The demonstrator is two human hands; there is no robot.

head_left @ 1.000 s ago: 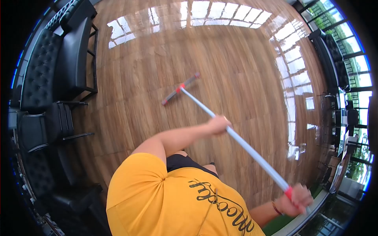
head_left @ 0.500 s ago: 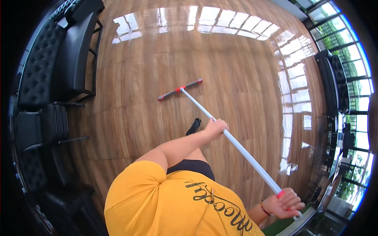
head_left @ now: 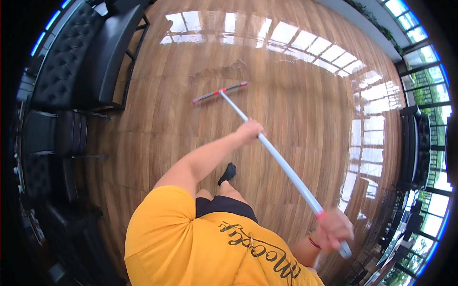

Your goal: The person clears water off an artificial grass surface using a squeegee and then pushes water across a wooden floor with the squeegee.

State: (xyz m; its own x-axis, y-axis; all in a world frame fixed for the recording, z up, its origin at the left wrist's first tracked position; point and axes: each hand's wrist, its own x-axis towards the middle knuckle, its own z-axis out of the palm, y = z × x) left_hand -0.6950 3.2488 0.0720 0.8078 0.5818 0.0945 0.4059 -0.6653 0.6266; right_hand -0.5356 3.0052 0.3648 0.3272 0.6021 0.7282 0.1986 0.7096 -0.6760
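Note:
A long floor squeegee slants across the view. Its light grey pole (head_left: 286, 169) runs from lower right up to a narrow red and grey squeegee head (head_left: 220, 91), which rests on the wooden floor. My left hand (head_left: 250, 131) is wrapped round the pole's upper stretch, nearer the head. Close to the pole's butt end, just past a red band, my right hand (head_left: 336, 229) grips it; motion blurs the fingers a little. Just beyond the blade, a thin rippled line of water (head_left: 219, 70) lies on the floor.
Glossy wet-looking floorboards (head_left: 296, 105) reflect the windows. On the left stand a black tufted sofa (head_left: 62, 55) and black chairs (head_left: 71, 131). A dark sofa (head_left: 416, 148) lines the window side at right. My socked foot (head_left: 227, 174) is on the floor below the pole.
The squeegee head has slid forward, away from me. Both hands moved forward and left with the pole. A ripple of water now shows ahead of the blade; my visible foot sits closer to my body.

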